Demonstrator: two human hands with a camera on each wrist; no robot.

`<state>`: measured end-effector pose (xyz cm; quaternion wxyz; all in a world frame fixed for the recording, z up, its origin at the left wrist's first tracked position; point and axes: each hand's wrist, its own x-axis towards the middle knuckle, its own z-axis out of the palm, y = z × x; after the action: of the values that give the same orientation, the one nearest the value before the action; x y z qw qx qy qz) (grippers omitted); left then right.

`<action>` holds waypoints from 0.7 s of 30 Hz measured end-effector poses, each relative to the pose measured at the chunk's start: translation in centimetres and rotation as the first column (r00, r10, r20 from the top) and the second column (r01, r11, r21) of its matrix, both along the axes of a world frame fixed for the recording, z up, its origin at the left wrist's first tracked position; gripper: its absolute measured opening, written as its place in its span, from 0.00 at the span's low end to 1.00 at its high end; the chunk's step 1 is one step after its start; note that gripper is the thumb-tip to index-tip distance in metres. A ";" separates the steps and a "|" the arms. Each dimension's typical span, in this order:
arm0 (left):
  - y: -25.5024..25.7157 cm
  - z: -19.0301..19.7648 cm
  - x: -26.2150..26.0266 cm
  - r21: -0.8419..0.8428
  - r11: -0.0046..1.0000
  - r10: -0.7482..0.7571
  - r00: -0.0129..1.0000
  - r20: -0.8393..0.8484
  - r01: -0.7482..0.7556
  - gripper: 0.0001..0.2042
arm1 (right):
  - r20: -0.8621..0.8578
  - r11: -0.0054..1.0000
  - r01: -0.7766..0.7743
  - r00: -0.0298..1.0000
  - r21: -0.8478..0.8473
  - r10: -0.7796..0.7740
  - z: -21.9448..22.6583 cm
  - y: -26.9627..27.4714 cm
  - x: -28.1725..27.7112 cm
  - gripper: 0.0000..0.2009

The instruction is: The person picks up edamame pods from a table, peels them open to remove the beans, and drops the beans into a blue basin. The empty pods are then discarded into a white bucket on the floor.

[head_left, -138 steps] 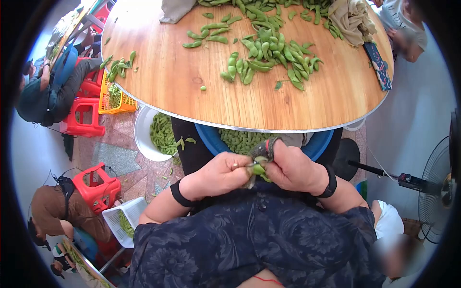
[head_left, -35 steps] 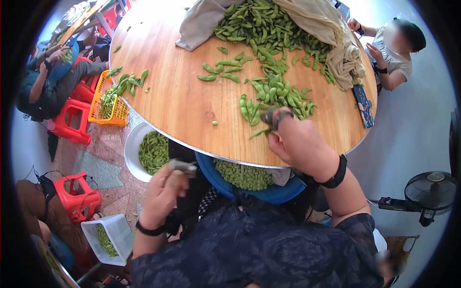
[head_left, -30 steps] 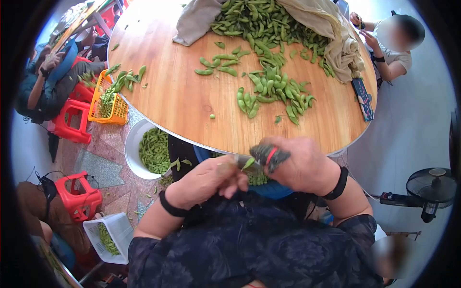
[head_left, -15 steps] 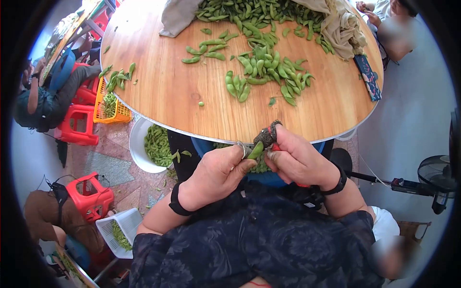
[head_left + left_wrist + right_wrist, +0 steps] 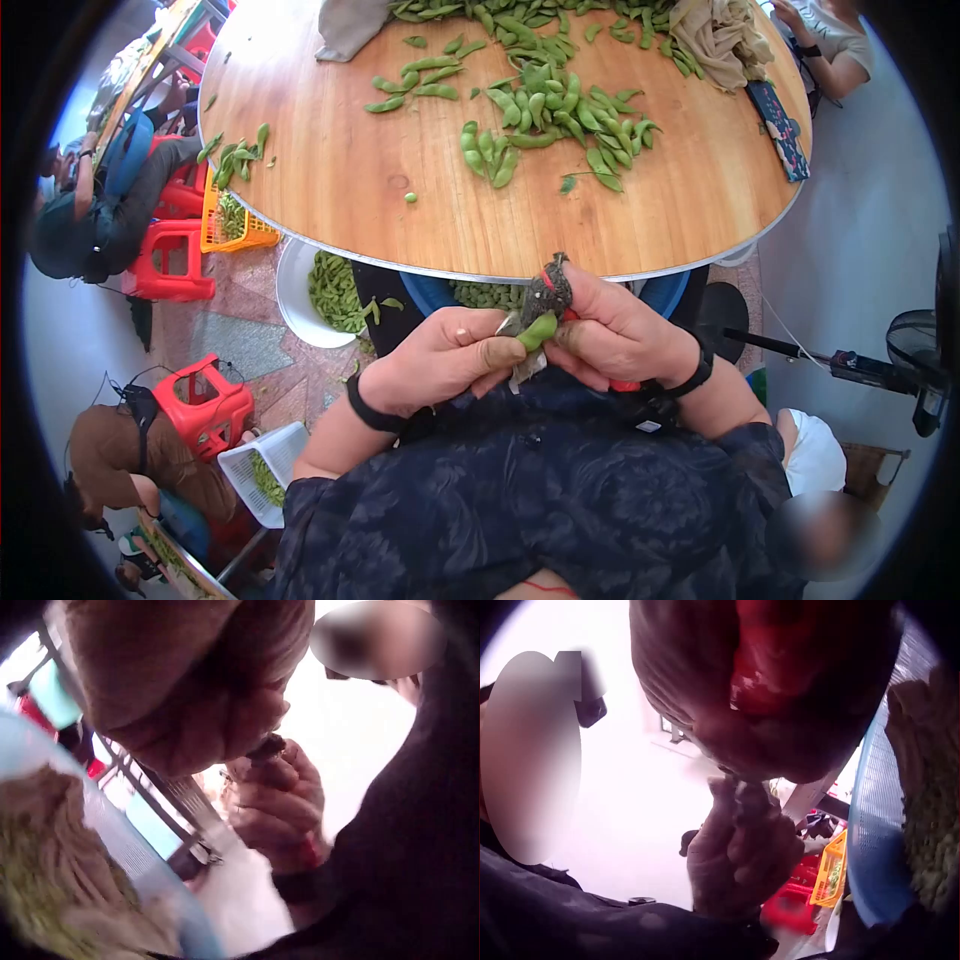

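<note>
In the head view my left hand (image 5: 430, 362) pinches a green soybean pod (image 5: 538, 333) between thumb and fingers, above my lap. My right hand (image 5: 630, 335) meets it from the other side, a finger wrapped in dark cloth (image 5: 546, 292) with a red band lying against the pod. Curled in the right palm is a red-handled tool (image 5: 776, 660), its working end hidden. Pale wrapping shows by the left fingertips. Below the hands, partly under the table edge, stands a blue basin (image 5: 425, 290) of shelled beans (image 5: 488, 294). The wrist views are dark and show little of the pod.
Many pods (image 5: 560, 110) lie on the round wooden table (image 5: 330, 180), beside cloth (image 5: 720, 45) and a patterned dark-blue item (image 5: 778, 130). A white bucket (image 5: 295, 300) of pods stands left, a fan (image 5: 915, 370) right. Other people sit around, near red stools (image 5: 205, 400).
Just over a second ago my right hand was over the table at the pods with my left hand apart. Both hands have since come together above my lap, with a pod between them.
</note>
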<state>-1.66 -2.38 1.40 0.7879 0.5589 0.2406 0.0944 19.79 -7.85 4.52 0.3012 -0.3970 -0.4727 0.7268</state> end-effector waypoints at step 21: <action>-1.0 0.0 0.6 -0.229 0.966 0.124 0.992 0.017 -0.117 0.16 | -0.013 0.960 0.255 0.966 -0.114 -0.258 -1.0 -1.1 -1.1 0.04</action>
<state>-1.09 -3.38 1.45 0.8431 0.4478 0.2711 0.1228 18.66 -8.94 3.48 0.3768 -0.4609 -0.3717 0.7123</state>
